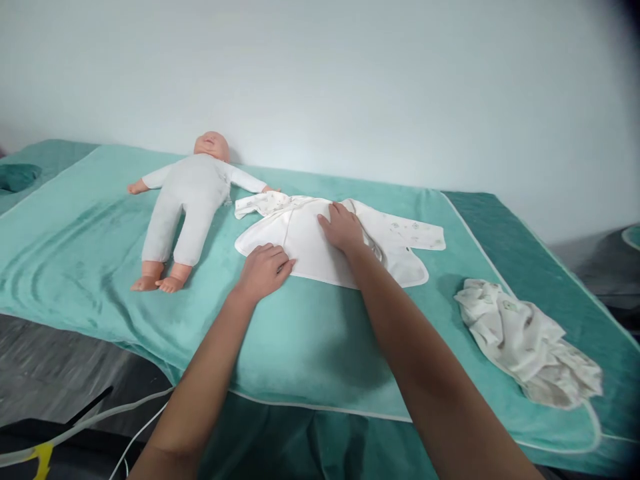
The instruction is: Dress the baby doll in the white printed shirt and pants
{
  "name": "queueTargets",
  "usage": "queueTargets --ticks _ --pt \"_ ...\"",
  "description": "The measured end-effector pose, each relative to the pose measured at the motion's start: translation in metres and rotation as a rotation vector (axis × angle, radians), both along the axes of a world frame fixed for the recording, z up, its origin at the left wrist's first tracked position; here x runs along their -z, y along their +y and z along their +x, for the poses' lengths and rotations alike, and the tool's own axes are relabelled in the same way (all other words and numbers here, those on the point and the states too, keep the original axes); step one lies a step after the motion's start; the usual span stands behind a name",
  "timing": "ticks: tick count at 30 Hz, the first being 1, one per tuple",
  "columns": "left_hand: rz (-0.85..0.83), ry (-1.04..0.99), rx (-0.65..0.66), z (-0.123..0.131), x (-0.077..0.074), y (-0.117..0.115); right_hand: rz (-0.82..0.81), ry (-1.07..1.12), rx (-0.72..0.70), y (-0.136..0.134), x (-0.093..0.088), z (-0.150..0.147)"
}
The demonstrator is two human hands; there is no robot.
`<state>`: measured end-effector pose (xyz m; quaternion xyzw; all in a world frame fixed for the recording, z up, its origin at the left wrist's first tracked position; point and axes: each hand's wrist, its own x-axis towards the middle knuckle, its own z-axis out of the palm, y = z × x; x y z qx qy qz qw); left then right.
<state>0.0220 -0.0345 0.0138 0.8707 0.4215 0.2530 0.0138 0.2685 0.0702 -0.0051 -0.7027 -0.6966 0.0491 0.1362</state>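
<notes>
A white baby shirt (315,243) with a small print on its sleeves lies spread on a green sheet, its front laid open. At the lower left hem, my left hand (265,270) is closed, with curled fingers on the cloth edge. My right hand (343,227) rests on the upper middle of the shirt, its fingers stretched and the thumb apart. Left of the shirt, a baby doll (187,193) with a white cloth body lies on its back. One of its hands touches or nearly touches the shirt's left sleeve.
A crumpled printed baby garment (530,343) lies at the right. The green sheet (320,347) covers a bed or table against a pale wall (350,87). White cables (120,403) with yellow tape hang at the lower left, over a dark object.
</notes>
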Motion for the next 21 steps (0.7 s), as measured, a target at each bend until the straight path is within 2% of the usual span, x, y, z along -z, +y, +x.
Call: queueTargets --ticks 9,14,18,21 --pt "-0.087 -0.146 -0.050 -0.001 0.008 0.007 -0.046 -0.066 -0.008 -0.029 0.004 0.012" --pt "-0.102 -0.147 -0.048 -0.004 0.008 0.004 -0.060 -0.015 0.013 -0.044 0.005 0.035" --pt "-0.108 -0.122 0.006 -0.006 0.008 0.000 -0.005 -0.054 0.000 -0.069 0.007 0.041" --pt "-0.120 -0.109 -0.013 -0.005 0.008 0.001 0.016 -0.102 -0.039 -0.096 0.007 0.037"
